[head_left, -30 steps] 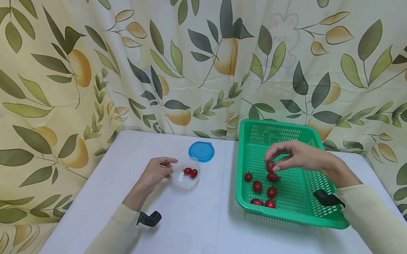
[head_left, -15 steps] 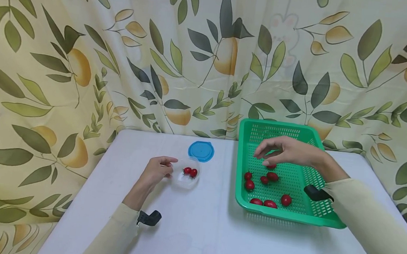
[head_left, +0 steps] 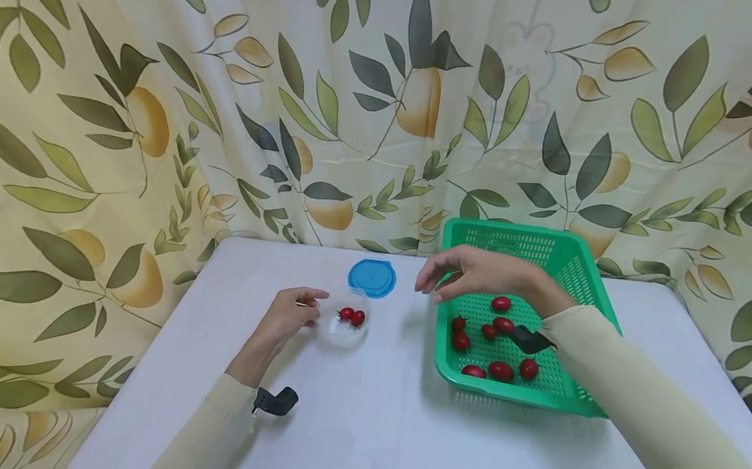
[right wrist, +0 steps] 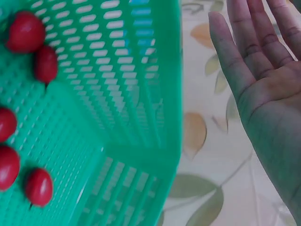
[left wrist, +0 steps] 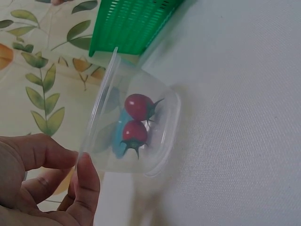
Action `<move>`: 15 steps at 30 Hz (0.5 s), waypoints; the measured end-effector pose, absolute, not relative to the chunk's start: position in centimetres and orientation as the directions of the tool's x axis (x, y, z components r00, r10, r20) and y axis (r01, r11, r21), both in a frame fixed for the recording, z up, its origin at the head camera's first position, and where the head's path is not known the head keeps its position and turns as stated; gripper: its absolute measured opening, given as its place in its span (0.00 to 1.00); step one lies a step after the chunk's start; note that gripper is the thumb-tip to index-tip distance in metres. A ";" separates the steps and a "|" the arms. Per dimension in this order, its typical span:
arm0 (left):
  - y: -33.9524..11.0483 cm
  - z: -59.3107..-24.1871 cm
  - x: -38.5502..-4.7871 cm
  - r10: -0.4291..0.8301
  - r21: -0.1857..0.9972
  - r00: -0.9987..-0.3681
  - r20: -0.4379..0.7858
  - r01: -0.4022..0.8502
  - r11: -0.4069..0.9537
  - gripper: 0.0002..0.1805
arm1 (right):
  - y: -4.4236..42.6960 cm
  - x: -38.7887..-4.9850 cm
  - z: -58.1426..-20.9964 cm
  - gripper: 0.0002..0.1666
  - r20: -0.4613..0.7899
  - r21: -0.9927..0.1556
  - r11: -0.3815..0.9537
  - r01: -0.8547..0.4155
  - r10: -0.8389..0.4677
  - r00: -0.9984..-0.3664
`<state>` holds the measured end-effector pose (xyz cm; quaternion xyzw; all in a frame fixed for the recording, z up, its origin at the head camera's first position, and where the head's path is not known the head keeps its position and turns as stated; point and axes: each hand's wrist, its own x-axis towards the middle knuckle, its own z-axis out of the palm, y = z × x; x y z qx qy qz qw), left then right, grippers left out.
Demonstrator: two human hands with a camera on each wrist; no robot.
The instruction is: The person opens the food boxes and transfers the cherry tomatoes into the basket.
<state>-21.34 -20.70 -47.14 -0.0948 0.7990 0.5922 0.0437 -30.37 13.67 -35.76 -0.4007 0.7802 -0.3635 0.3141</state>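
My left hand [head_left: 288, 313] pinches the rim of a small clear plastic container [left wrist: 162, 155] between thumb and fingers. Inside it lie two red cherry tomatoes [left wrist: 138, 107] with green stems. My right hand [head_left: 464, 267] is above the left edge of a green plastic basket [head_left: 441, 346], its fingers bent loosely downward with nothing visible between them. The right wrist view shows its palm and several extended fingers [right wrist: 242, 42]; the thumb is out of that frame. Several cherry tomatoes [head_left: 501, 371] lie scattered on the basket's bottom.
A round blue lid [head_left: 372, 279] lies on the white-covered table [head_left: 344, 428], just behind the container. Behind the table hangs a curtain [head_left: 360, 112] printed with leaves and fruit. The basket's tall perforated walls [right wrist: 117, 70] stand on the right side.
My right hand has moved left from over the tomatoes to the basket's edge. Some tomatoes have shifted, and one more shows in the basket. My left hand and the container have stayed put.
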 end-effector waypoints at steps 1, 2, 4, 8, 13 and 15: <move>-20.7 -47.1 -21.3 -0.100 0.937 -0.977 -0.186 -0.207 0.282 0.19 | 13.1 -30.4 -35.8 0.18 -0.208 -0.818 0.417 -0.396 -0.856 -0.473; -20.7 -47.2 -21.4 -0.100 0.936 -0.977 -0.188 -0.209 0.284 0.19 | 12.5 -30.5 -35.9 0.18 -0.214 -0.817 0.417 -0.397 -0.860 -0.462; -20.7 -47.2 -21.4 -0.102 0.935 -0.976 -0.190 -0.212 0.285 0.19 | 11.5 -30.6 -36.0 0.19 -0.225 -0.816 0.418 -0.400 -0.866 -0.446; -20.7 -47.1 -21.4 -0.102 0.935 -0.976 -0.190 -0.212 0.283 0.20 | 9.6 -30.8 -36.3 0.21 -0.243 -0.817 0.413 -0.403 -0.880 -0.408; -20.6 -47.1 -21.4 -0.100 0.936 -0.977 -0.188 -0.209 0.284 0.20 | 7.5 -31.2 -36.5 0.23 -0.260 -0.815 0.398 -0.422 -0.900 -0.349; -20.6 -47.1 -21.5 -0.101 0.934 -0.976 -0.192 -0.213 0.286 0.20 | 6.7 -31.4 -36.6 0.23 -0.266 -0.812 0.397 -0.428 -0.904 -0.334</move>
